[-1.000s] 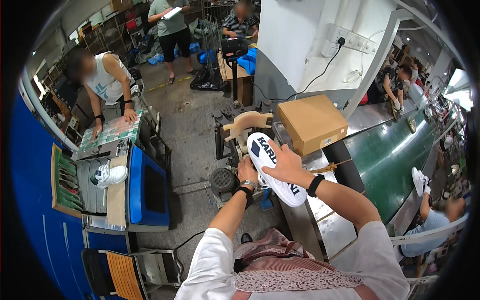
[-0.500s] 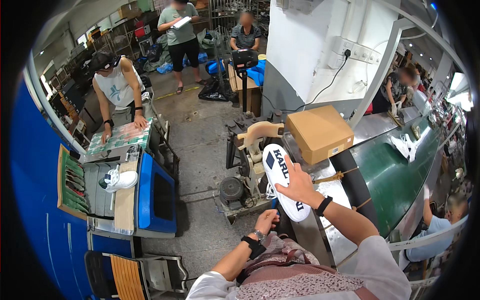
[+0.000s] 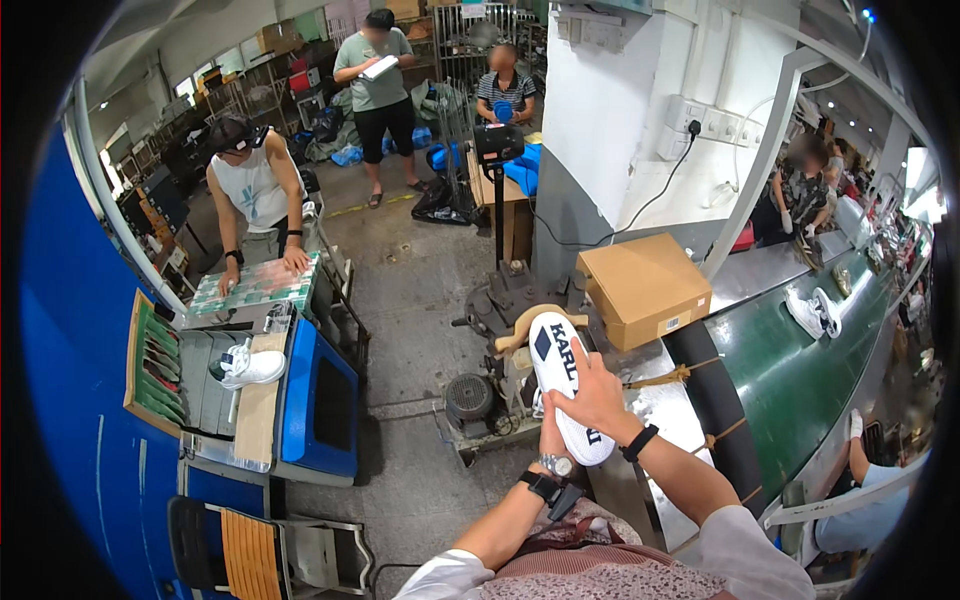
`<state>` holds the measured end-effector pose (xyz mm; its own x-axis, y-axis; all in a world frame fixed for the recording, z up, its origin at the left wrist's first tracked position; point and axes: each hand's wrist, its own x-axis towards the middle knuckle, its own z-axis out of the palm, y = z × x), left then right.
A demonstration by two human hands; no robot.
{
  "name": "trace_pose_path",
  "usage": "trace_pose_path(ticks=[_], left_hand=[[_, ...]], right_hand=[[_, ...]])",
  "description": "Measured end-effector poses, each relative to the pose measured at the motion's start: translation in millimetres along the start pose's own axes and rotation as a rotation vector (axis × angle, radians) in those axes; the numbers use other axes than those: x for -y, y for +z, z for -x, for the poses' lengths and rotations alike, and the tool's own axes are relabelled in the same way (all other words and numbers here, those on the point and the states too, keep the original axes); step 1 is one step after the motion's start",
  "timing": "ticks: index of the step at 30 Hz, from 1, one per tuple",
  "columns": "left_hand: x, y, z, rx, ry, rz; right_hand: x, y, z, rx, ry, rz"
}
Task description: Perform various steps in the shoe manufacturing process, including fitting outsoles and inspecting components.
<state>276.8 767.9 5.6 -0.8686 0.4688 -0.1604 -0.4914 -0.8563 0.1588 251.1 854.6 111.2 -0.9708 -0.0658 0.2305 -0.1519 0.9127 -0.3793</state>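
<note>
A white sneaker point(image 3: 556, 352) is held up in front of me, its sole turned toward me with dark lettering and a dark blue diamond. Across the sole lies my right hand point(image 3: 590, 395), its thumb and fingers gripping the sneaker. My left hand point(image 3: 551, 432) is against the sneaker's left side near its lower end, with its fingers mostly hidden behind it. Just behind the sneaker stands a machine with a tan curved piece point(image 3: 522, 326) and a dark motor point(image 3: 468, 398) low on its left.
A brown cardboard box point(image 3: 640, 280) stands right of the machine. Beyond it runs a green conveyor belt point(image 3: 770, 375) carrying white shoes point(image 3: 812, 312). At left, a blue-sided bench point(image 3: 318, 400) bears another white sneaker point(image 3: 250, 366); a person works behind it. A chair point(image 3: 255, 550) stands lower left.
My left hand has moved up and right, from apart to against the sneaker. The sneaker, with my right hand on it, now sits slightly lower in view; the whole view has shifted somewhat.
</note>
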Motion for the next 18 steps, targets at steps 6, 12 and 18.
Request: trace_pose_path(ticks=[6, 12, 18], left_hand=[[1, -14, 0, -0.041, 0.057, -0.076], [-1, -20, 0, -0.042, 0.077, -0.116], [0, -29, 3, -0.040, 0.057, -0.131]], right_hand=[[1, 12, 11, -0.044, 0.035, -0.052], [1, 14, 18, -0.118, 0.027, -0.075], [6, 9, 28, -0.181, 0.033, -0.124]])
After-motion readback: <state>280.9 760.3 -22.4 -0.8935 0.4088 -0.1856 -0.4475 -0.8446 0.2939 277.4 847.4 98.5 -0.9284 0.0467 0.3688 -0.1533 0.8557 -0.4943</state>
